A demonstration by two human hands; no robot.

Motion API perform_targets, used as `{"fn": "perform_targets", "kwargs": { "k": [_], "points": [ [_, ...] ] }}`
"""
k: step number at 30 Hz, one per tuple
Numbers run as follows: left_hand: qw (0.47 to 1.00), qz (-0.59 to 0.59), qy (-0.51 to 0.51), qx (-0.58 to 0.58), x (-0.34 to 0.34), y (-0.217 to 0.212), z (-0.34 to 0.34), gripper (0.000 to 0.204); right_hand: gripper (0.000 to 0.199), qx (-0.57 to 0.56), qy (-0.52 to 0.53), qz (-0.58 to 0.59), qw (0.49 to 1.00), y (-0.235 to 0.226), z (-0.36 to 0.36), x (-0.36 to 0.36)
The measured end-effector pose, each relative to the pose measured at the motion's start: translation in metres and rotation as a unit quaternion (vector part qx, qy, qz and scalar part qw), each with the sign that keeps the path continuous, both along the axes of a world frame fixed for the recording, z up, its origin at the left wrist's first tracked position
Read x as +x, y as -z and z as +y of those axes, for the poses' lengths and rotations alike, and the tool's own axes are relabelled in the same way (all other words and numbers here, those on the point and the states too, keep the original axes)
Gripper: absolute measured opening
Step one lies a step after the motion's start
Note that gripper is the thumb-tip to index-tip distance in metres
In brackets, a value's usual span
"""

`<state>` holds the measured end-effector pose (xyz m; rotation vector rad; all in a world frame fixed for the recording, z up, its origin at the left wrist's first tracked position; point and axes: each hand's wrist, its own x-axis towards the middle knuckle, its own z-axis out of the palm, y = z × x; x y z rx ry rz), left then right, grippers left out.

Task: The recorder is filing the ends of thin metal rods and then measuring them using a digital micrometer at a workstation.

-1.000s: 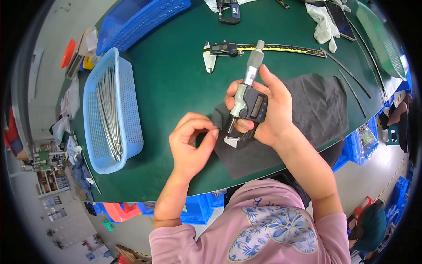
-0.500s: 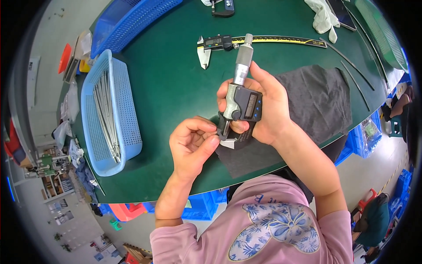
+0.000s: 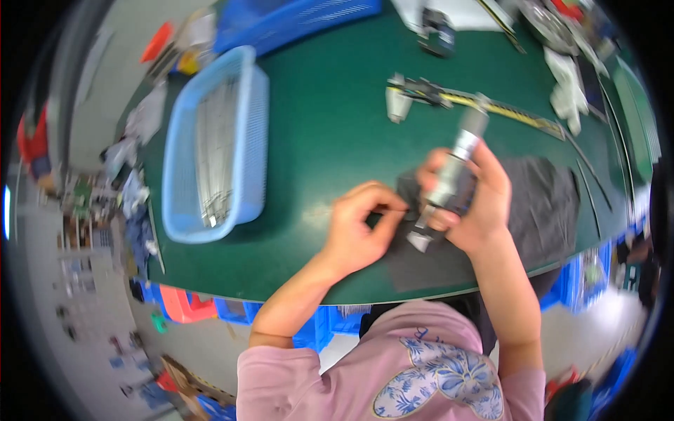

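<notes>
My right hand [image 3: 474, 200] grips a digital micrometer [image 3: 449, 175], its grey thimble pointing up and away and its frame low near my palm. My left hand [image 3: 361, 224] sits just left of it, thumb and fingers pinched together close to the micrometer's jaw; whatever they pinch is too small and blurred to see. Both hands hover over a dark grey cloth [image 3: 540, 210] spread on the green table [image 3: 330, 126]. A digital caliper [image 3: 421, 95] lies on the table beyond my hands.
A light blue plastic basket [image 3: 210, 147] holding several thin metal rods stands at the left. A larger blue crate [image 3: 302, 21] sits at the back. White gloves [image 3: 569, 84] and small tools lie at the far right. Blue bins and a red stool stand under the table's front edge.
The view has swung so the hands sit further right in the picture. My right hand has tilted the micrometer and lowered it toward the cloth; my left hand stays pinched beside it.
</notes>
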<state>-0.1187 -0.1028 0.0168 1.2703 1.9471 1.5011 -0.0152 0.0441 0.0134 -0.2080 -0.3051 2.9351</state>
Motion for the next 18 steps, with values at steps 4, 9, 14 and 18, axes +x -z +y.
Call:
{"fn": "perform_targets", "kwargs": {
  "k": [4, 9, 14, 18],
  "points": [
    [0.967, 0.232, -0.105, -0.008, -0.008, 0.001, 0.002, 0.016, 0.054, 0.028, 0.052, 0.015, 0.998, -0.004, 0.004, 0.009],
    [0.884, 0.388, -0.259, -0.02, -0.07, -0.06, -0.035, 0.006, 0.051, 0.039, 0.054, 0.014, 0.998, 0.0, 0.004, 0.009],
    [0.82, 0.33, -0.317, -0.345, -0.148, -0.078, -0.069, 0.023, 0.048, 0.04, 0.063, 0.033, 0.997, -0.015, 0.004, 0.009],
    [0.822, 0.327, -0.214, -0.414, -0.172, -0.066, -0.06, 0.029, 0.056, 0.205, 0.168, 0.003, 0.964, -0.057, 0.022, 0.054]
  ]
}}
